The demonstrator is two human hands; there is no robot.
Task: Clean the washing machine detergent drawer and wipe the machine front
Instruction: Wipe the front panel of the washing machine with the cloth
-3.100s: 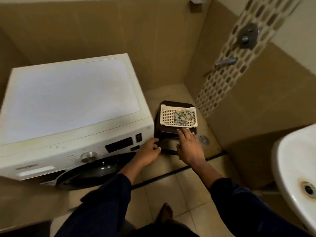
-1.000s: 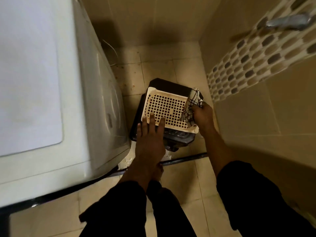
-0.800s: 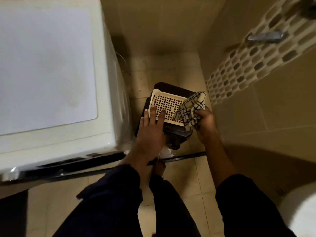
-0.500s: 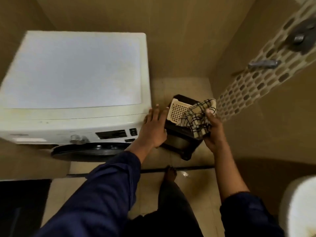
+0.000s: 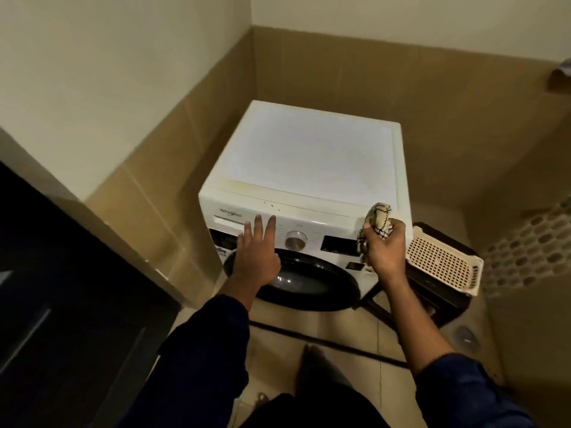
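A white front-loading washing machine stands in the tiled corner, its dark round door closed. The detergent drawer sits shut at the panel's upper left, left of the silver dial. My left hand is raised in front of the panel with fingers straight and spread, fingertips just right of the drawer front. My right hand grips a bunched checked cloth in front of the panel's right end, by the dark display.
A cream perforated basket lies empty on a dark stool right of the machine. A dark door fills the left. A floor drain lies at lower right, and my bare foot stands on the tiled floor.
My right hand lifted the checked cloth out of the basket and carried it to the machine front. My left hand left the basket and moved left across the panel. The view swung left.
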